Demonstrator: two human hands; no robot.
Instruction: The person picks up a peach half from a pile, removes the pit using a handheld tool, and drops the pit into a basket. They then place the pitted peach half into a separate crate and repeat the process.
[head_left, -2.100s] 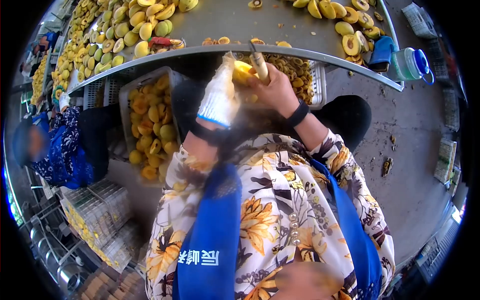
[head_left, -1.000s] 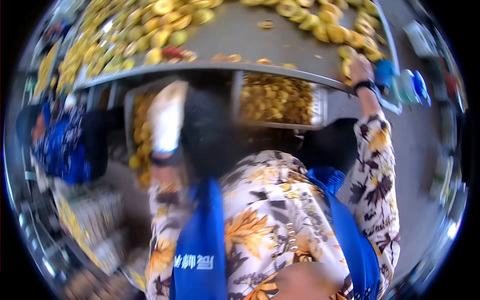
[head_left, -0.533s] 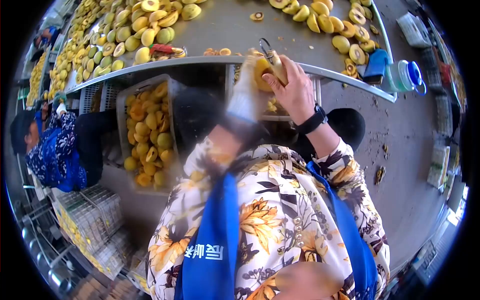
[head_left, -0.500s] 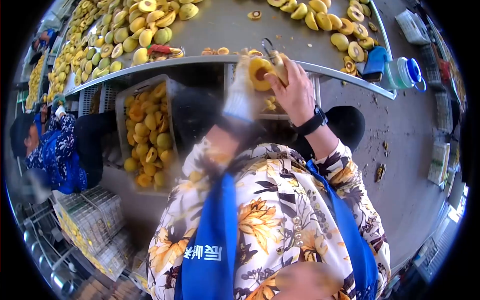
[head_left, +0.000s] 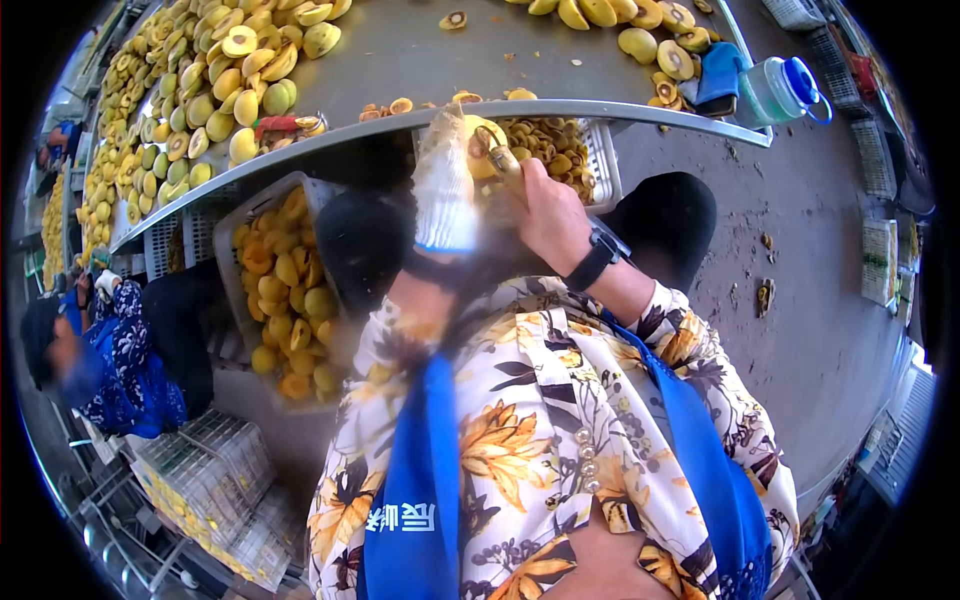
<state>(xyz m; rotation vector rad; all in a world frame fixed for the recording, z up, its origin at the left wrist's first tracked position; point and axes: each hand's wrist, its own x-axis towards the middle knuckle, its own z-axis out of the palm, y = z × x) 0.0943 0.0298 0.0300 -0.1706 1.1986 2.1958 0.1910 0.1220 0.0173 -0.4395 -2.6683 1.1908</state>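
My left hand [head_left: 445,185], in a white knitted glove, is closed around a yellow peach half [head_left: 482,140] with its cut face turned toward my right hand. My bare right hand [head_left: 552,212], with a dark watch on its wrist, grips the pale handle of a pitting tool [head_left: 508,172]. The tool's tip is at the brown centre of the peach half; the blade itself is hard to make out. Both hands are just in front of the metal table's edge [head_left: 350,130]. Below them a white crate [head_left: 603,165] holds many brown pit pieces.
Many halved peaches [head_left: 215,80] are heaped on the table, beside a red-handled tool [head_left: 280,125]. A blue cloth [head_left: 718,75] and a water bottle [head_left: 780,92] stand at the right corner. A crate of peach halves [head_left: 290,290] is at my left. A co-worker [head_left: 110,345] sits farther left.
Both hands have moved left and the right hand lower. The tool has turned from pointing up, its metal loop visible, to meeting the peach's centre. The camera view has shifted.
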